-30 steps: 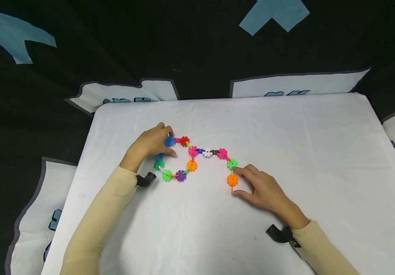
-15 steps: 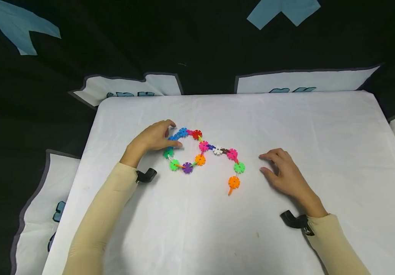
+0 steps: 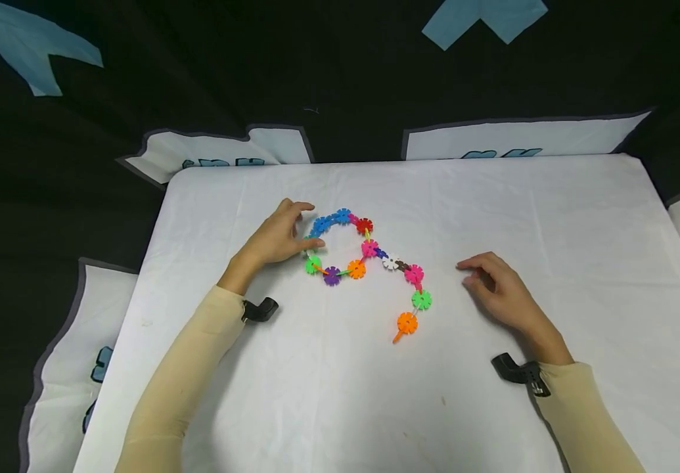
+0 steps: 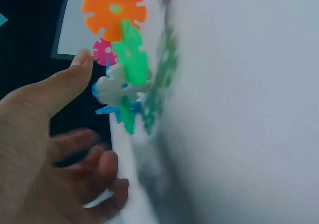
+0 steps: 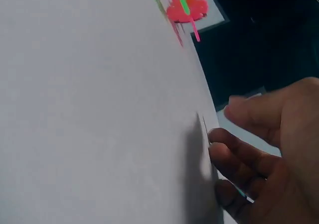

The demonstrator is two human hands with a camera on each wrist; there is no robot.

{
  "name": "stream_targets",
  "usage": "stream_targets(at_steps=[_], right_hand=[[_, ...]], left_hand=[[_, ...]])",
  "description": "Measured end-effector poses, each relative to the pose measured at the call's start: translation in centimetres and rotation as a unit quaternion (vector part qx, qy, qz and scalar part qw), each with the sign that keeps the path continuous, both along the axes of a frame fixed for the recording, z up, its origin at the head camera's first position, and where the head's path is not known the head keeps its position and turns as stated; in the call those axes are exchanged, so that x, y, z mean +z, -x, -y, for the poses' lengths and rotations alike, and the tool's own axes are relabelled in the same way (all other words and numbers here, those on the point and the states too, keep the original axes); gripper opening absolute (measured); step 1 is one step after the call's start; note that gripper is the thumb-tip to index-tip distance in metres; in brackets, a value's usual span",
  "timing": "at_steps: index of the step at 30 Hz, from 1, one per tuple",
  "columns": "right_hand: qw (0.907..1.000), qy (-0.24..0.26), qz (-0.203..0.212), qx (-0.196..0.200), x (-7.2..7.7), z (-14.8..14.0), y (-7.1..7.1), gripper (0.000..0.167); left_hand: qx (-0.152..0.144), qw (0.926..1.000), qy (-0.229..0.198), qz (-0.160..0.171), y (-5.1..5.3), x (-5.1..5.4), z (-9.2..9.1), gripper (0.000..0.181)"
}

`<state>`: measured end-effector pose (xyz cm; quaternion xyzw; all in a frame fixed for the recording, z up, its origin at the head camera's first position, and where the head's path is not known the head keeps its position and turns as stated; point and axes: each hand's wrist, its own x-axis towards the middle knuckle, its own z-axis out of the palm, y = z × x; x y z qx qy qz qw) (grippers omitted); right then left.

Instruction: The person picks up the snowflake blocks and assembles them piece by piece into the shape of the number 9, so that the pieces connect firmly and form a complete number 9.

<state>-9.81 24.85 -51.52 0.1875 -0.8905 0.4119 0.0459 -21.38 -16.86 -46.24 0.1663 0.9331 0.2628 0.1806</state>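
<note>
A chain of colourful notched plastic discs, shaped like snowflakes, lies on the white cloth. Its left part forms a closed loop, with a purple disc (image 3: 332, 276) at the bottom and a red disc (image 3: 364, 226) at the upper right. From the loop a tail runs right and down to an orange disc (image 3: 407, 322). My left hand (image 3: 280, 233) is at the loop's left side, thumb beside the green discs and fingers apart; in the left wrist view it grips nothing. Well right of the tail, my right hand (image 3: 505, 292) holds nothing, its fingers loosely bent.
The white-covered table (image 3: 493, 210) extends around the chain. Behind it hangs a black curtain (image 3: 351, 79) with blue and white patches. Black wrist mounts (image 3: 261, 309) sit on both forearms.
The loop has shifted right and slightly up, with my left hand moving beside it. My right hand has left the tail and moved right. The tail's lower end now slants.
</note>
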Motion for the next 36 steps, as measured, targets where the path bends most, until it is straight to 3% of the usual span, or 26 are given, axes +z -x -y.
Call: stream_targets(at_steps=[2,4,6,9,13,20,24,29,36], right_hand=[[0.9997,-0.012,-0.001,0.021,0.3,0.6,-0.3,0.034],[0.9981,-0.031,0.003,0.054,0.5,1.5,-0.6,0.043],[0.9953,-0.048,0.012,0.082,0.7,2.4,-0.9,0.051],[0.992,-0.07,0.025,0.103,1.1,3.5,-1.2,0.057],[0.9923,-0.07,0.039,0.094,1.1,4.1,-1.3,0.056],[0.9955,-0.037,0.033,0.081,0.7,3.9,-1.2,0.043],[0.997,-0.045,0.03,0.055,0.7,4.0,-1.2,0.029],[0.995,-0.092,0.038,0.004,1.1,4.4,-1.7,0.011],[0.9932,-0.112,0.034,0.004,1.5,5.2,-2.4,0.005]], left_hand=[[0.006,0.9992,0.028,0.028,-0.3,0.1,0.0,0.087],[-0.011,0.9982,0.032,0.05,-0.5,-0.1,-0.1,0.091],[-0.029,0.998,0.003,0.056,-0.5,-0.3,-0.3,0.09],[-0.044,0.9966,-0.061,0.033,-0.3,-0.7,-0.7,0.081],[-0.047,0.9928,-0.109,0.015,-0.2,-0.9,-1.1,0.071],[-0.046,0.9914,-0.121,0.015,-0.5,-1.0,-0.9,0.07],[-0.046,0.9919,-0.118,0.01,-0.5,-1.2,-1.0,0.075],[-0.068,0.9923,-0.104,0.004,-0.3,-1.5,-1.4,0.076],[-0.076,0.9942,-0.076,-0.004,-0.4,-1.5,-1.8,0.061]])
